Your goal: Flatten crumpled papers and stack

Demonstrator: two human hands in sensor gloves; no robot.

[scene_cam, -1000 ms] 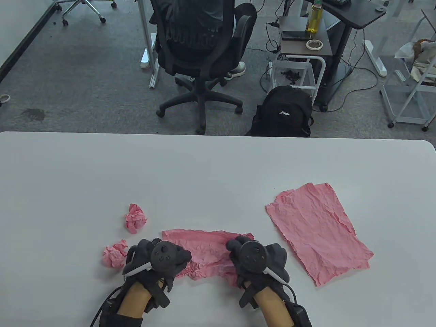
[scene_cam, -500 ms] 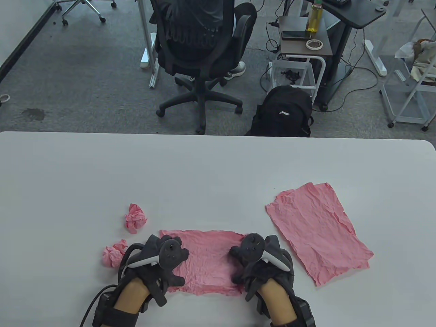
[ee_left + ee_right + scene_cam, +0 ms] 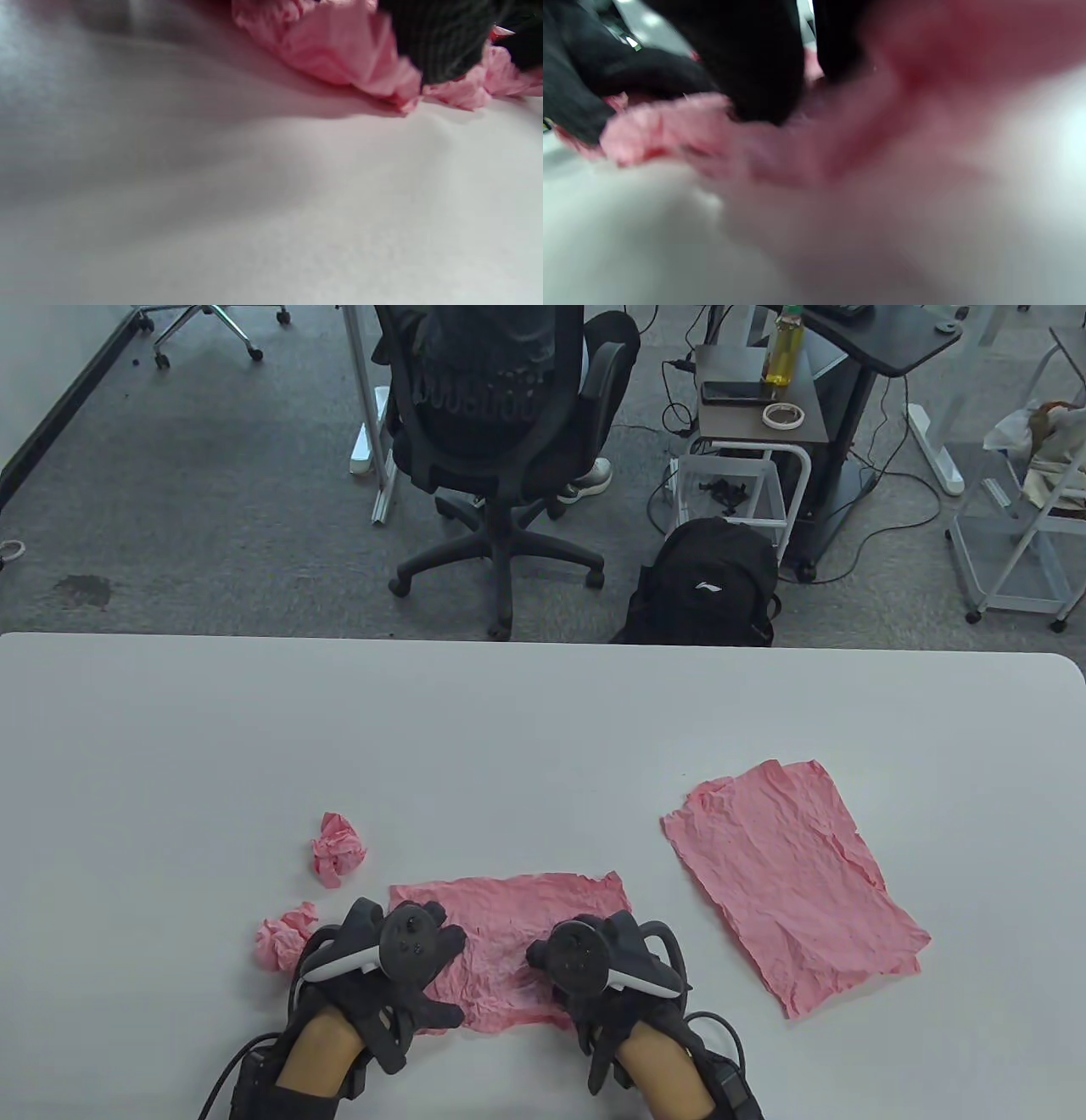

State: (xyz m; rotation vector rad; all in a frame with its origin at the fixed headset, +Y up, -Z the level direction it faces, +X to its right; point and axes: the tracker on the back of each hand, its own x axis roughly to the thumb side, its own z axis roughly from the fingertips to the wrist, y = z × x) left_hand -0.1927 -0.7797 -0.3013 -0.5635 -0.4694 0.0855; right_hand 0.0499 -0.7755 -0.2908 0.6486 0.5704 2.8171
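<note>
Both hands sit on a half-flattened pink sheet (image 3: pixel 509 942) near the front edge of the white table (image 3: pixel 543 712). Seen from the table view, the left hand (image 3: pixel 390 963) rests on the sheet's left part and the right hand (image 3: pixel 594 971) on its right part, each with a dark tracker on its back. In the left wrist view a gloved fingertip (image 3: pixel 441 46) presses down on a bunched, wrinkled edge of the pink sheet (image 3: pixel 339 46). The right wrist view is badly blurred, but dark gloved fingers (image 3: pixel 755 63) press into rumpled pink paper (image 3: pixel 797 140) there too. Whether the fingers lie flat and spread or curl to pinch the paper I cannot tell.

Left to right across the table runs the sheet's long axis, roughly in line with the table's front edge; its far edge is fairly straight, while the near edge between the hands is still crumpled and uneven.

Two crumpled pink balls lie to the left: one (image 3: pixel 284 942) just beside the left hand, the other (image 3: pixel 338 848) a little farther back, near the sheet's far left corner. To the right, apart from the right hand, lies a stack of flattened pink sheets (image 3: pixel 793 882), its long axis slanting from far left to near right. Beyond the table stand an office chair (image 3: pixel 501 432) and a black backpack (image 3: pixel 708 585) on the grey floor.
</note>
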